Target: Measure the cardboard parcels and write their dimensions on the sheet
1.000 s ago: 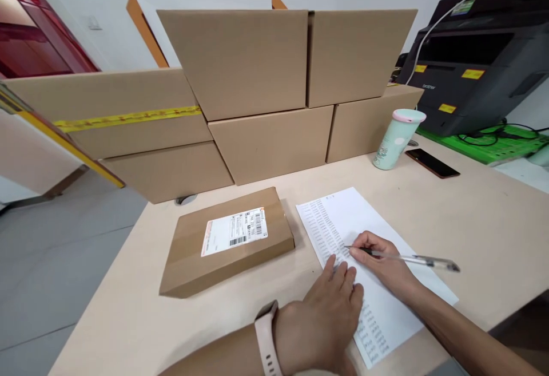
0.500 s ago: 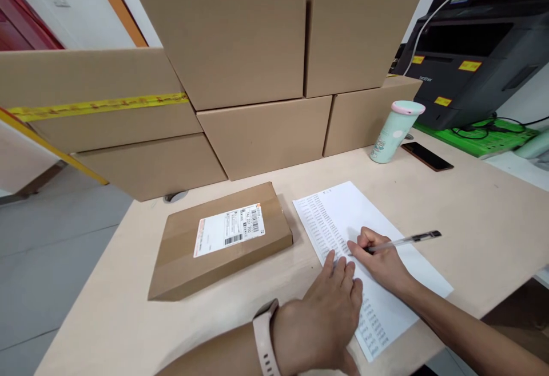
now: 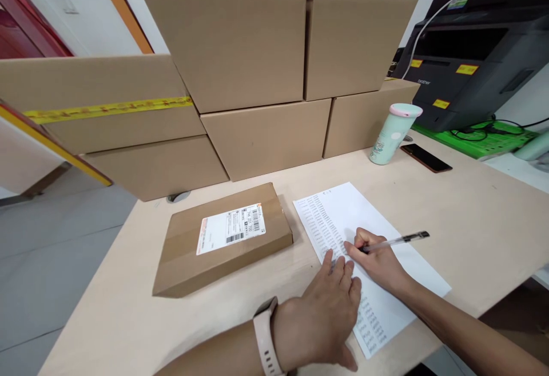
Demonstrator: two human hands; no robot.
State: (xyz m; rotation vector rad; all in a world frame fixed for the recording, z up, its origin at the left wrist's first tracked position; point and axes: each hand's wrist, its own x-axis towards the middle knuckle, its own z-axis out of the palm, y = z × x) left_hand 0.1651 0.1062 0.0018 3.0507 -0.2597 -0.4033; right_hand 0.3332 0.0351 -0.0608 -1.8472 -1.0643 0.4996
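Observation:
A white sheet of paper lies on the desk, with columns of handwriting along its left side. My right hand grips a clear pen with a black cap end; its tip, hidden by my fingers, is at the written columns. My left hand rests flat across the sheet's left edge, fingers extended, covering part of the writing. A pink-banded watch is on my left wrist. Left of the paper sits a taped cardboard parcel with a white shipping label on top.
Stacked cardboard boxes line the desk's back edge. A mint tumbler with a pink rim stands at the back right, beside a dark phone. Behind them is a black printer near a green crate with cables.
My right hand and the pen have shifted slightly left over the paper. My left hand stays in place, and the camera view has tilted a little.

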